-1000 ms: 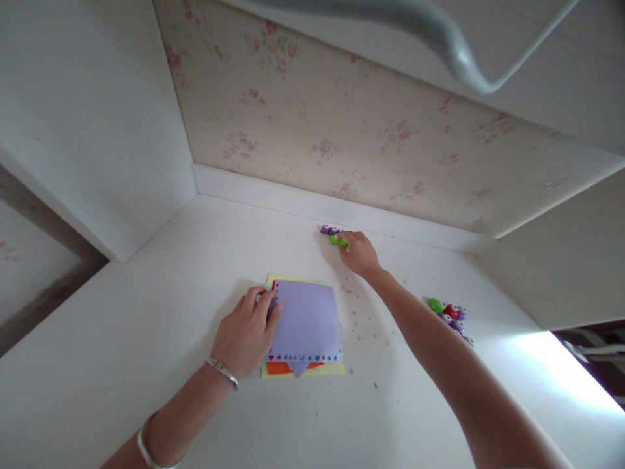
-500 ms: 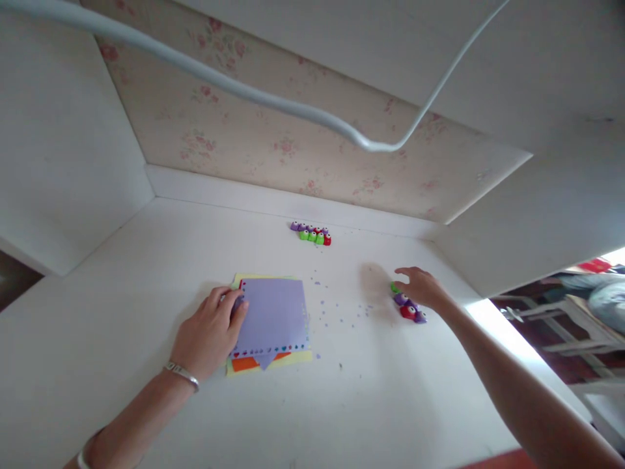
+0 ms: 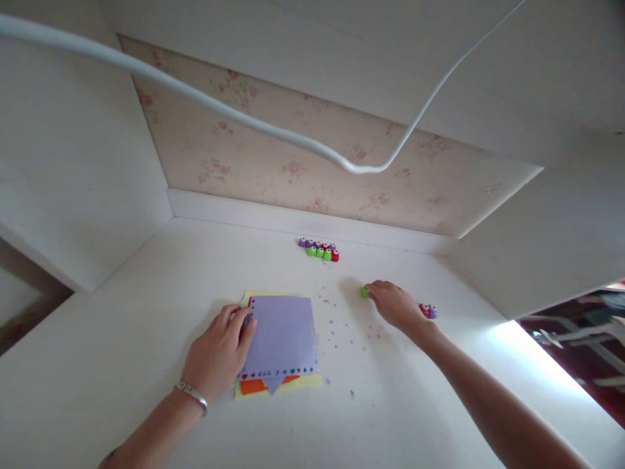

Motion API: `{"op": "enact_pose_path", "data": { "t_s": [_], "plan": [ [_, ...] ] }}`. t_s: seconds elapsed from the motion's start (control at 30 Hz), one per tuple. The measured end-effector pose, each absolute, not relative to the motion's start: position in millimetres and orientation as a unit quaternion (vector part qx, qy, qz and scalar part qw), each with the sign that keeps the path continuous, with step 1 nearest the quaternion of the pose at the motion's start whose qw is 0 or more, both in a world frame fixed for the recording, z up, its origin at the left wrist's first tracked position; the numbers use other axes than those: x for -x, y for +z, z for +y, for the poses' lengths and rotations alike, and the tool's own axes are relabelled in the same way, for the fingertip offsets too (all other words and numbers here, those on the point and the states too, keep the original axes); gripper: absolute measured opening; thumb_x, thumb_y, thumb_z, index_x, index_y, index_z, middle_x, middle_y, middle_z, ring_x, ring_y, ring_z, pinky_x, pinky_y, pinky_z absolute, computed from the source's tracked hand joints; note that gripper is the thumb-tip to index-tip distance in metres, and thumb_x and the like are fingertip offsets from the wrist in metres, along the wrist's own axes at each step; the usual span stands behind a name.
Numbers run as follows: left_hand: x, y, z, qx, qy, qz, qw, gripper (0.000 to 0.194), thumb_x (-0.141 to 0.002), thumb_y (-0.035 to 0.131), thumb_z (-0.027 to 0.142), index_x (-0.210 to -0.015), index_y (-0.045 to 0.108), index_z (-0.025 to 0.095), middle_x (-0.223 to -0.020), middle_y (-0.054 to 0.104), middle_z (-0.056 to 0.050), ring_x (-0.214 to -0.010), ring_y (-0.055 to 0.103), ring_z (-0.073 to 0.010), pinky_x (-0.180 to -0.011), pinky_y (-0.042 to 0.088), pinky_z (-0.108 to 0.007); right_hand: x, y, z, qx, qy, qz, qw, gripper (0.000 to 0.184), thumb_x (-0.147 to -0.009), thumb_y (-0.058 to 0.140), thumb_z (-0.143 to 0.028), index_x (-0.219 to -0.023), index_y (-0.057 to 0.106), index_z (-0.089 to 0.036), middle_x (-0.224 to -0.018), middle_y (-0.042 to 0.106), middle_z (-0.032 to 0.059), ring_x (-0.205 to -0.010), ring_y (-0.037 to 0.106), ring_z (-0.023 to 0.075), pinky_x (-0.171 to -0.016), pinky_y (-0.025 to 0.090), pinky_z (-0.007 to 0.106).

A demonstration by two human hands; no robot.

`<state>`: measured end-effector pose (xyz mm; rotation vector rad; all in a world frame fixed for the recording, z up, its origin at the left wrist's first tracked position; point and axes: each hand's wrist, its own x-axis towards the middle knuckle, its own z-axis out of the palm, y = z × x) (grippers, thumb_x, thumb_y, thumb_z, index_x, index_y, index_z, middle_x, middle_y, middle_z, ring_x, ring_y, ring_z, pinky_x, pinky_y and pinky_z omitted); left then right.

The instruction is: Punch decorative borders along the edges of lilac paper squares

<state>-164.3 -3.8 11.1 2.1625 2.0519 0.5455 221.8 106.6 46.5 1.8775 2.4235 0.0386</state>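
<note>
My left hand (image 3: 219, 352) is closed at the left edge of a purple sheet of paper (image 3: 280, 332), around a small purple craft punch (image 3: 248, 319) mostly hidden by the fingers. Small punched shapes run along the sheet's bottom and upper left edges. Beneath it lie yellow paper (image 3: 312, 382) and an orange piece (image 3: 252, 387). Between the fingertips of my right hand (image 3: 393, 305) is a green craft punch (image 3: 364, 292), held over the table to the right of the paper. Behind that wrist sit a red punch (image 3: 424, 311) and a purple punch (image 3: 432, 312), partly covered.
Two rows of purple, green and red punches (image 3: 319, 251) stand near the back edge of the white table (image 3: 195, 260). Purple paper bits (image 3: 332, 322) are scattered right of the sheet. A white cable (image 3: 293, 133) hangs across the view, before flowered wallpaper (image 3: 293, 169).
My right hand has closed on the green punch and carried it left, away from the group at the right. My left hand stays at the paper's edge. The view has shifted slightly.
</note>
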Motion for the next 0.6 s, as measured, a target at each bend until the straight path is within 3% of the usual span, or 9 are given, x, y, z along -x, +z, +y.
{"op": "enact_pose_path", "data": {
  "t_s": [0.23, 0.6],
  "plan": [
    [165.0, 11.7, -3.6, -0.712, 0.183, 0.674, 0.07, 0.033, -0.102, 0.035, 0.035, -0.12, 0.058, 0.02, -0.123, 0.057, -0.008, -0.104, 0.062, -0.0195, -0.082, 0.055, -0.032, -105.1, 58.9, 149.1, -0.543, 0.039, 0.838, -0.035, 0.032, -0.101, 0.039, -0.026, -0.119, 0.065, -0.024, -0.118, 0.069, 0.0073, -0.104, 0.064, 0.0203, -0.085, 0.047, 0.029],
    [165.2, 10.6, -4.7, -0.708, 0.185, 0.676, 0.086, 0.033, -0.103, 0.033, 0.036, -0.121, 0.057, 0.021, -0.124, 0.056, -0.008, -0.102, 0.063, -0.0177, -0.079, 0.055, -0.028, -38.7, 40.1, 219.2, -0.552, 0.088, 0.829, -0.012, 0.029, -0.097, 0.043, -0.02, -0.11, 0.069, -0.019, -0.112, 0.068, 0.0149, -0.104, 0.062, 0.0261, -0.088, 0.046, 0.039]
  ]
}}
